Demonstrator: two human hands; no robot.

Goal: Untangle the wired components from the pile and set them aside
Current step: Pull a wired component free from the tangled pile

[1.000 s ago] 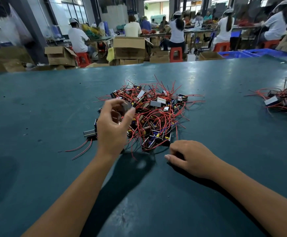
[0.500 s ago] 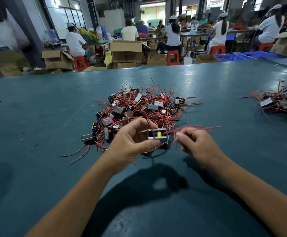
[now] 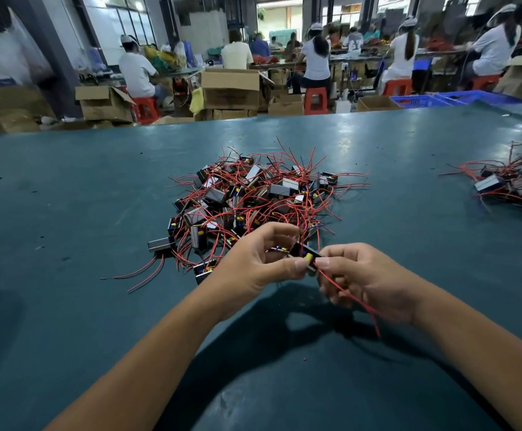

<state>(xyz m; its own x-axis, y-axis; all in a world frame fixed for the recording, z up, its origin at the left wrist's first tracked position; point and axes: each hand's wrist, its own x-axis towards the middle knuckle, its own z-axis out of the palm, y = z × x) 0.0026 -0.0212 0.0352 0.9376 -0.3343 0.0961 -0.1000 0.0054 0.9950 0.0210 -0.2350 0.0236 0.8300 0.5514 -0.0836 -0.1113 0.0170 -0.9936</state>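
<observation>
Red lead wire (image 3: pixel 351 298) now runs through your right hand (image 3: pixel 367 283) and trails off toward you over the wrist, where half a second ago it stretched out flat to the right above the counter (image 3: pixel 66 213). Your left hand (image 3: pixel 258 267) has brought the small black component (image 3: pixel 304 255), with its yellow part showing, off the near edge of the pile (image 3: pixel 253 200) and a little closer to you; its grip is a thumb-and-finger pinch on the component's left end, while the right grip is closed on the wire just beside the body, fingers curled under. Both hands now meet at the one piece, clear above the counter. That suggests this unit is nearly free, though a few red strands from the pile still cross behind your left fingers, so I cannot tell whether it is fully untangled. The set-aside cluster (image 3: pixel 514 185) lies well apart at the far right.
</observation>
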